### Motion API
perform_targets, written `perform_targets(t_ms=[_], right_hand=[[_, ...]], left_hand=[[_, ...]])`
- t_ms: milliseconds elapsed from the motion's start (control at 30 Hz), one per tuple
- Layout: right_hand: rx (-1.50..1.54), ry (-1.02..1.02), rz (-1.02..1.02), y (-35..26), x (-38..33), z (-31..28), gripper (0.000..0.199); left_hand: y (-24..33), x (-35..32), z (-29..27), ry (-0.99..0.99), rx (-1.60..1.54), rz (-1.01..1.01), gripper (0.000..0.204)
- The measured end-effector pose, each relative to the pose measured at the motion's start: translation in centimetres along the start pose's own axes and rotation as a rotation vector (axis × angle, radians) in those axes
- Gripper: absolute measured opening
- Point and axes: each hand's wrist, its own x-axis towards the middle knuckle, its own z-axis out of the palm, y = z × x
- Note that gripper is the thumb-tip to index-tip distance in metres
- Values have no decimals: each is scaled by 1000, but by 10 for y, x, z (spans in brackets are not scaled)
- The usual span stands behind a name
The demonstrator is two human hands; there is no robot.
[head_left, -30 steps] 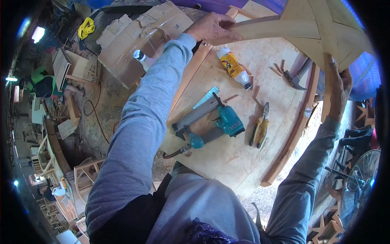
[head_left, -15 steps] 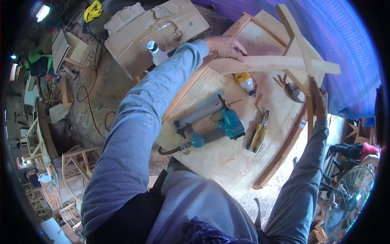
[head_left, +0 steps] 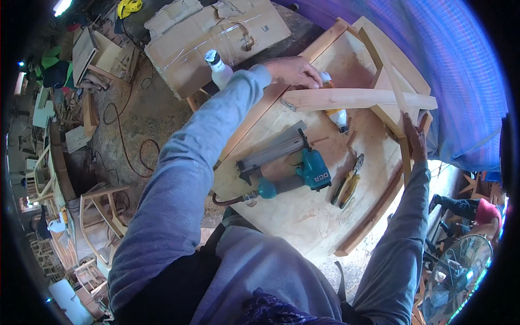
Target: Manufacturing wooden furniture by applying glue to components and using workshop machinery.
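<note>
The wooden frame [head_left: 357, 99] is lying ahead of the person, mostly between the two hands, its long bar running sideways from just beside the left hand [head_left: 297, 72] to past the right hand [head_left: 416, 140]. The right hand is the nearer one, gripping the crossing slat at its side; the left hand's fingers are curving loosely by the bar's end, and I cannot tell whether they are touching it. Below both hands, a pale wooden board [head_left: 265, 225] is serving as the work surface, a nail gun [head_left: 314, 170] and pliers [head_left: 346, 181] resting on it, while a bottle [head_left: 339, 119] is showing partly behind the bar. A cardboard box [head_left: 216, 46] is lying beyond the left hand, and blue-purple sheeting [head_left: 460, 81] is hanging past the right.
</note>
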Motion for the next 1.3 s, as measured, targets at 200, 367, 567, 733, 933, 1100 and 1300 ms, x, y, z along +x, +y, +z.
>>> perform_targets(t_ms=[200, 367, 567, 733, 933, 1100, 1300], right_hand=[[-402, 175, -15, -24, -8, 1, 46], [-455, 140, 23, -22, 2, -18, 51], [-528, 191, 16, -27, -8, -11, 47], [-795, 618, -544, -65, -7, 34, 32], [-554, 102, -809, -157, 1, 199, 12], [-692, -28, -886, -149, 43, 277, 22], [-922, -88, -896, -143, 68, 318, 27]], left_hand=[[-18, -64, 15, 461, 29, 4, 30], [-58, -97, 68, 789, 464, -341, 53], [-58, -103, 91, 738, 346, -387, 65], [-70, -97, 103, 799, 340, -317, 60], [-70, -100, 113, 956, 448, -233, 53], [-58, -103, 111, 916, 394, -230, 51], [-68, -102, 116, 991, 433, -206, 53]])
